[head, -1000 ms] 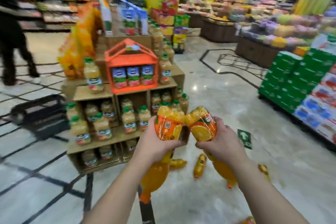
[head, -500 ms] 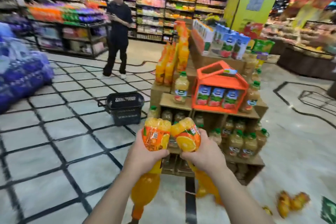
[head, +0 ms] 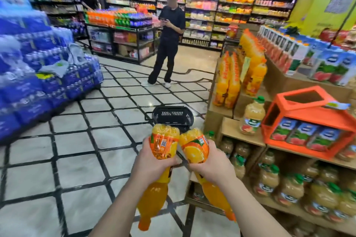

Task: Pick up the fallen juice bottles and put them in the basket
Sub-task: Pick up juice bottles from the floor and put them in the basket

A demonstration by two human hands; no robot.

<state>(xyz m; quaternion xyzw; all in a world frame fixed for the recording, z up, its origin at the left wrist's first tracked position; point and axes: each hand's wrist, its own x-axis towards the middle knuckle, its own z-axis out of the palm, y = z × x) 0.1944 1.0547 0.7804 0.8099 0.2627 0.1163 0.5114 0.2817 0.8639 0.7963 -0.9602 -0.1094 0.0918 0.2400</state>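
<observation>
My left hand (head: 153, 161) grips an orange juice bottle (head: 163, 144) around its labelled middle, base up and cap pointing down. Beside it, my right hand (head: 212, 165) holds a second orange juice bottle (head: 195, 147) the same way, with an orange slice on its label. The two bottle bases almost touch. Just beyond them a black plastic basket (head: 172, 114) stands on the tiled floor, its near side hidden behind the bottles.
A cardboard display stand (head: 248, 139) full of juice bottles and an orange carton holder (head: 308, 109) fills the right. Stacked blue water packs (head: 38, 75) rise on the left. A person in black (head: 169, 38) stands further back on the tiled floor.
The view has swung left and moved forward: the basket is now straight ahead and closer, right behind the bottles. The fallen bottles on the floor have dropped out of view. Both hands keep their grip.
</observation>
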